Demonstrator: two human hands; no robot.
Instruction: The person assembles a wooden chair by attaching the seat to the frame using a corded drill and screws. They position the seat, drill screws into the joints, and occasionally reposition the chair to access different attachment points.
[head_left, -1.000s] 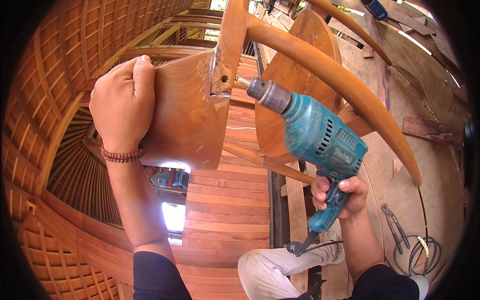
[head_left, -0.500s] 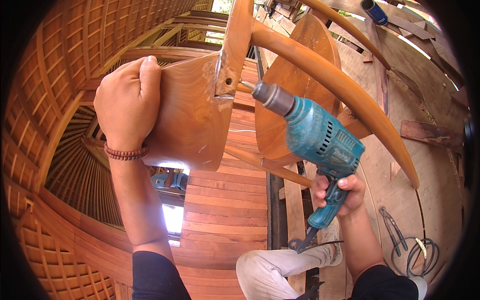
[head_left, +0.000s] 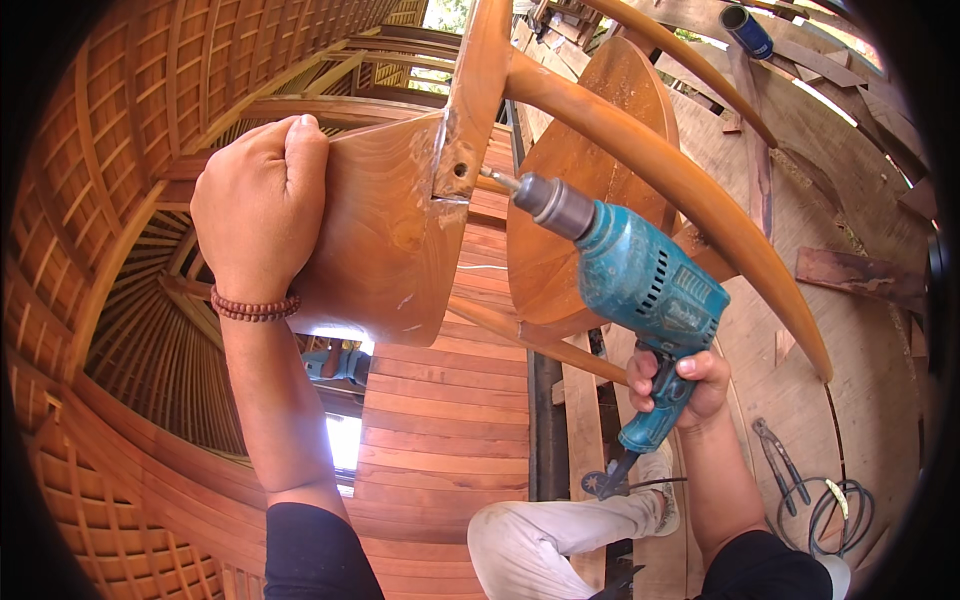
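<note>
Found the left hand (head_left: 258, 205) closed at the left edge of a broad, curved wooden panel (head_left: 385, 225), back of the hand uppermost, thumb along the edge, fingertips hidden from view. Noted a beaded bracelet (head_left: 255, 305) around the left wrist. Found the right hand (head_left: 685, 385) wrapped around the handle of a teal power drill (head_left: 650, 285), well to the right of the panel and tilted, chuck (head_left: 555, 205) toward upper left. Could not determine any pressure on the trigger. Observed a slim drill bit (head_left: 501, 180) in the chuck, tip pointed toward a round, dark hole (head_left: 460, 170) in the wooden upright (head_left: 478, 85) joined to the panel. Recorded the tip near the hole and outside it; could not confirm contact with the wood. Noted rough, pale marks around the joint. Traced a long curved wooden bar (head_left: 640, 155) from the upright, sweeping above the drill and down to its right. Saw a second, rounded wooden panel (head_left: 590, 150) behind the bar. Logged pliers (head_left: 782, 465) at lower right beside a coiled dark cable (head_left: 843, 520), a blue cylindrical container (head_left: 747, 32) at upper right, and reddish floorboards (head_left: 440, 440) below the first panel.
</note>
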